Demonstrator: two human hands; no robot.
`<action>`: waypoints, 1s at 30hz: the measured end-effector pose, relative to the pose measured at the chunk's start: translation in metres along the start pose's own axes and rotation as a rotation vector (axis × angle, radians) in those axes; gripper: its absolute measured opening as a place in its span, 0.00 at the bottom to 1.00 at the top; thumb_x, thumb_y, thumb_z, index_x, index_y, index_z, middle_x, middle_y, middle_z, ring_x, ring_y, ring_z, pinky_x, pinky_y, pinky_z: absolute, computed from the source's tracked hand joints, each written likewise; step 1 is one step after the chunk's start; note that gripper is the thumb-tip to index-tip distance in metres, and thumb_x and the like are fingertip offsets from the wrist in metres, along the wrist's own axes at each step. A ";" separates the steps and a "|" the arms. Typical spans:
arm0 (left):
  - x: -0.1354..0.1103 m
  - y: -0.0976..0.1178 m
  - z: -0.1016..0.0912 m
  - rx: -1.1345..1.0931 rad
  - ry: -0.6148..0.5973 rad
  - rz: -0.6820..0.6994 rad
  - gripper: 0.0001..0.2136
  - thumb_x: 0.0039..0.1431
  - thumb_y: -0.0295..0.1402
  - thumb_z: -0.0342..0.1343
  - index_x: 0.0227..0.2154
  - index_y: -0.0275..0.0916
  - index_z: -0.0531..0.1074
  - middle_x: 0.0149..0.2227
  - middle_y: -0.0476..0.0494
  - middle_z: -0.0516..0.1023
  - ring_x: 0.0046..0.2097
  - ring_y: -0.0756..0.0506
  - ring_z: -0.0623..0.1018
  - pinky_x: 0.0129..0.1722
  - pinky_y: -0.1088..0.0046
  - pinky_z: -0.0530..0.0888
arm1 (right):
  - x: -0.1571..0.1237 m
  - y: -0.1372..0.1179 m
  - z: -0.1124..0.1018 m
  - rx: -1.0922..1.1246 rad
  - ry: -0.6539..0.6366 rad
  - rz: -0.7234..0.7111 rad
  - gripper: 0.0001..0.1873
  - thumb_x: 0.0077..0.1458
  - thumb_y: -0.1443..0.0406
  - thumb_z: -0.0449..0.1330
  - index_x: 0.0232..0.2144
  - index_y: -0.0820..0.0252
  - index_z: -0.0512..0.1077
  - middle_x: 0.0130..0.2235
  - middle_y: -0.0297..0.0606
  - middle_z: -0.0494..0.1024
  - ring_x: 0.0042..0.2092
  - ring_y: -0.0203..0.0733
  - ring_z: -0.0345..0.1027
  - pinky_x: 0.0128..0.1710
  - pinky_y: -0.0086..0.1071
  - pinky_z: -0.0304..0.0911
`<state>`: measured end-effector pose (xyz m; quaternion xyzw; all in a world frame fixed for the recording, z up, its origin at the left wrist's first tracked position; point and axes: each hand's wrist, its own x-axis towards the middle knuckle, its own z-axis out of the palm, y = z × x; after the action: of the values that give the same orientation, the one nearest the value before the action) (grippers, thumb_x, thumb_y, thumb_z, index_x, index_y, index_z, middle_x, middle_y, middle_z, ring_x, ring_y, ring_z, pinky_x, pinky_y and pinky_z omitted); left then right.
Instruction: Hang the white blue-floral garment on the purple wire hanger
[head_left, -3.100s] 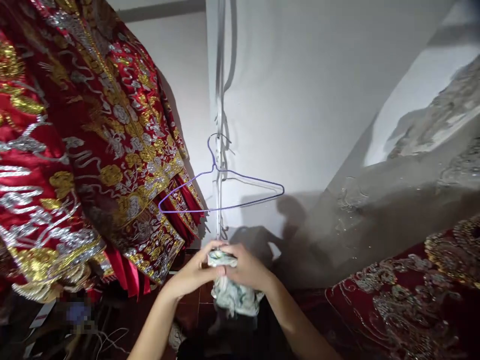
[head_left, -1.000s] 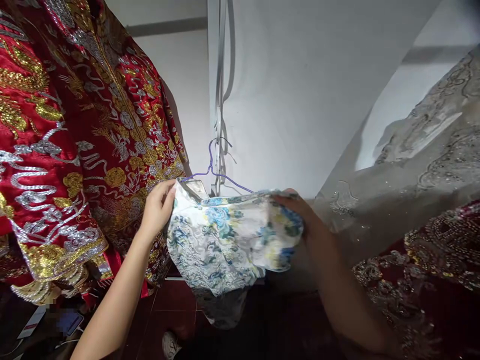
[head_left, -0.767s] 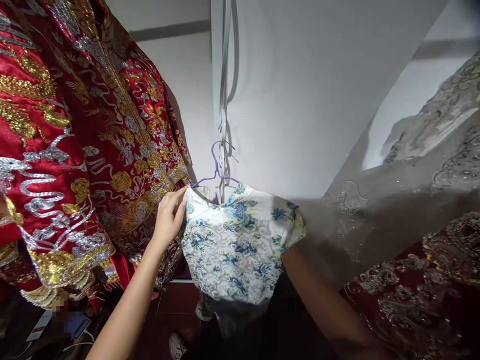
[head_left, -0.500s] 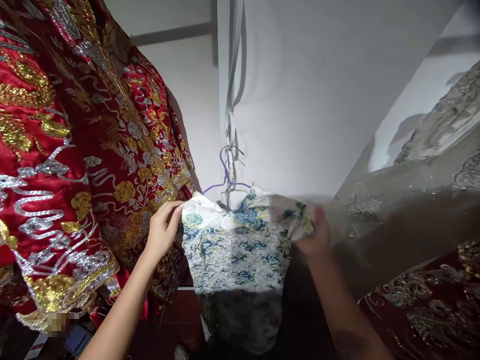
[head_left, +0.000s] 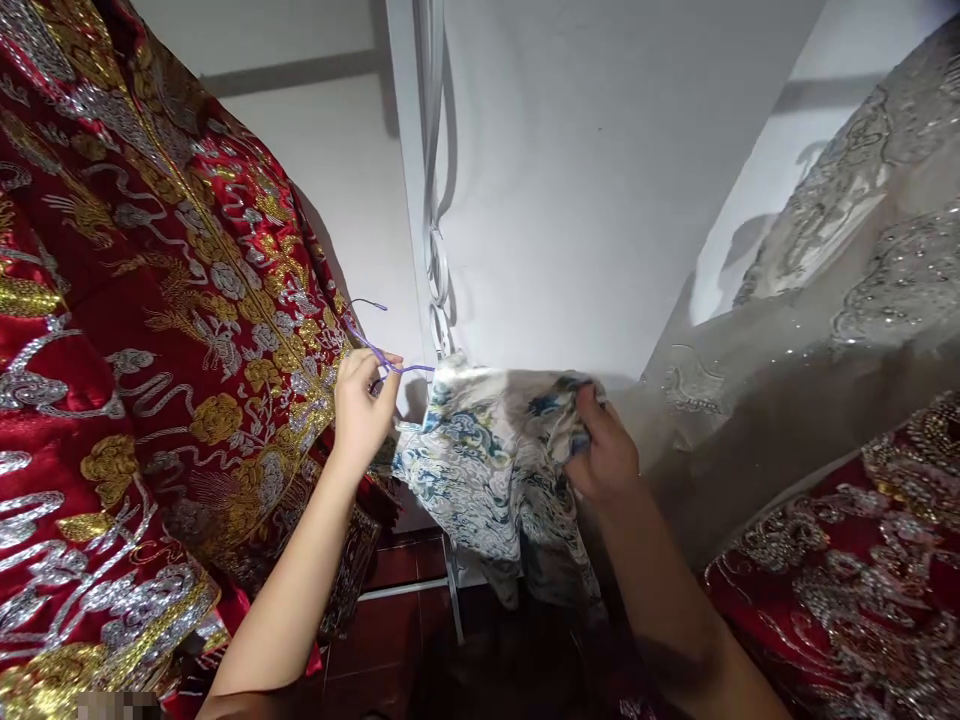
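My left hand (head_left: pixel 366 400) is closed round the neck of a thin purple clothes hanger (head_left: pixel 416 368), whose hook sticks up above the fingers. Part of the hanger runs into the neckline of a short-sleeved white top (head_left: pixel 480 440) with a blue and yellow floral pattern. At the top's right shoulder and sleeve, my right hand (head_left: pixel 609 450) grips the cloth between thumb and fingers. The top hangs in folds between both hands, tilted, its lower part in shadow.
Left of me hangs a red jacket (head_left: pixel 217 330) with gold and silver embroidery. On the right are a pale sheer beaded dress (head_left: pixel 810 330) and a red beaded garment (head_left: pixel 847 580). White cords (head_left: pixel 433 150) hang along the wall edge; a metal rail (head_left: pixel 401 590) is low down.
My left hand has gone from the top's left shoulder to the hanger's neck. The hanger has tilted left, and the top has bunched and turned. My right hand still holds the sleeve side.
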<state>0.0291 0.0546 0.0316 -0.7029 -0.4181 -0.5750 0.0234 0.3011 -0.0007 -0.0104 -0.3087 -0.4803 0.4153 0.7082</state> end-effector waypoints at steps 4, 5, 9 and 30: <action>-0.010 0.000 -0.020 -0.073 -0.107 -0.118 0.08 0.61 0.38 0.60 0.36 0.40 0.80 0.30 0.47 0.71 0.34 0.46 0.71 0.33 0.71 0.67 | -0.028 -0.015 -0.006 0.013 -0.713 0.069 0.34 0.45 0.38 0.65 0.44 0.55 0.79 0.44 0.44 0.81 0.51 0.53 0.75 0.48 0.41 0.72; -0.015 0.002 -0.025 -0.128 -0.175 -0.155 0.08 0.61 0.38 0.60 0.36 0.39 0.80 0.28 0.49 0.70 0.30 0.48 0.69 0.29 0.73 0.64 | -0.029 -0.017 -0.008 -0.005 -0.886 0.086 0.36 0.47 0.37 0.62 0.45 0.57 0.79 0.45 0.45 0.81 0.51 0.54 0.74 0.50 0.42 0.71; -0.039 0.024 -0.032 -0.326 -0.396 -0.195 0.09 0.61 0.38 0.60 0.33 0.37 0.78 0.28 0.49 0.74 0.29 0.49 0.70 0.30 0.74 0.66 | -0.013 0.002 -0.017 -0.326 -0.879 0.083 0.22 0.62 0.48 0.56 0.51 0.52 0.76 0.51 0.43 0.79 0.54 0.49 0.72 0.55 0.46 0.67; -0.064 0.076 0.007 -0.582 -0.330 -0.361 0.27 0.57 0.64 0.48 0.24 0.43 0.68 0.16 0.49 0.62 0.30 0.40 0.77 0.35 0.53 0.78 | -0.022 0.018 -0.055 -0.133 -0.325 0.324 0.24 0.52 0.46 0.64 0.22 0.59 0.72 0.23 0.32 0.72 0.25 0.37 0.64 0.27 0.30 0.62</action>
<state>0.0817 -0.0269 0.0106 -0.6785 -0.3526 -0.5435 -0.3464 0.3434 -0.0141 -0.0539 -0.3569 -0.5582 0.5353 0.5240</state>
